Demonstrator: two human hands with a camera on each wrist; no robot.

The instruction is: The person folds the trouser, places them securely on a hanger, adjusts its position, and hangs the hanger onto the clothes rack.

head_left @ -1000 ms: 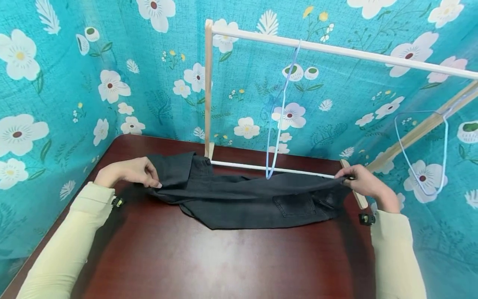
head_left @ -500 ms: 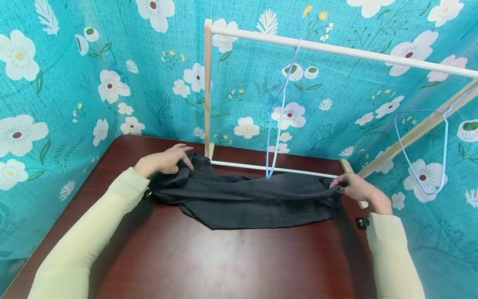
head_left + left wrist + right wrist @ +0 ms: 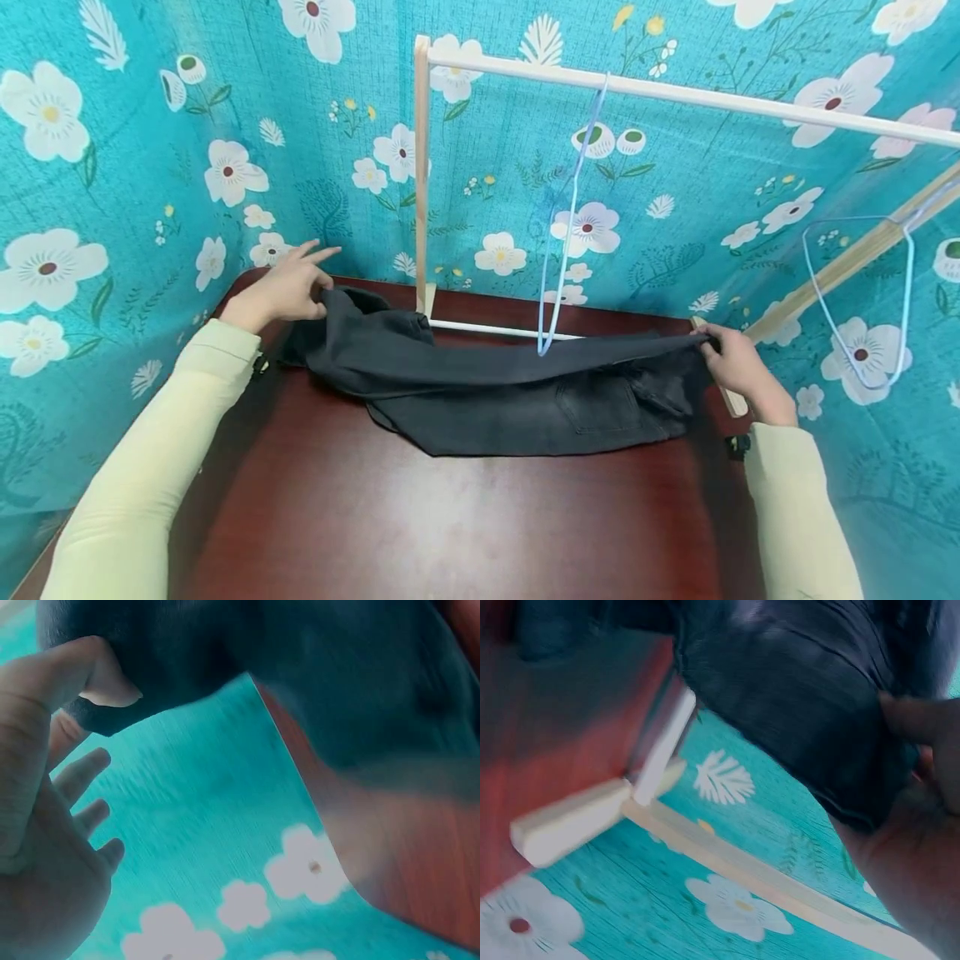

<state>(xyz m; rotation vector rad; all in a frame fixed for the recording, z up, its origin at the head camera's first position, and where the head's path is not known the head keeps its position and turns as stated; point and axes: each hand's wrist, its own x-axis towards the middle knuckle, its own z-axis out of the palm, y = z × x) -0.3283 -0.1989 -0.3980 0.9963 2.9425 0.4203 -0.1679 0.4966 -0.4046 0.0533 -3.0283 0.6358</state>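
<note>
Black jeans (image 3: pixel 480 417) lie lengthwise across the far part of the table, a stitched pocket showing near their right end. At the left end my left hand (image 3: pixel 281 292) pinches the raised cloth between thumb and index finger. The left wrist view shows the other fingers of that hand (image 3: pixel 52 802) spread away from the fabric. My right hand (image 3: pixel 738 367) holds up the right end of the upper layer. Close up in the right wrist view, the thumb of that hand (image 3: pixel 915 817) presses against the dark cloth (image 3: pixel 795 712). Part of the lower layer is covered.
Behind the jeans stands a wooden rack with a white top rail (image 3: pixel 675 96). A blue hanger (image 3: pixel 567 225) hangs from it, and another hanger (image 3: pixel 903 308) is at the right. A flowered turquoise curtain (image 3: pixel 495 183) surrounds the dark red table (image 3: pixel 450 533).
My left hand moved inward over the cloth, then back out to the left, now lifting the left end. My right hand dipped slightly and rose again, raising the upper edge.
</note>
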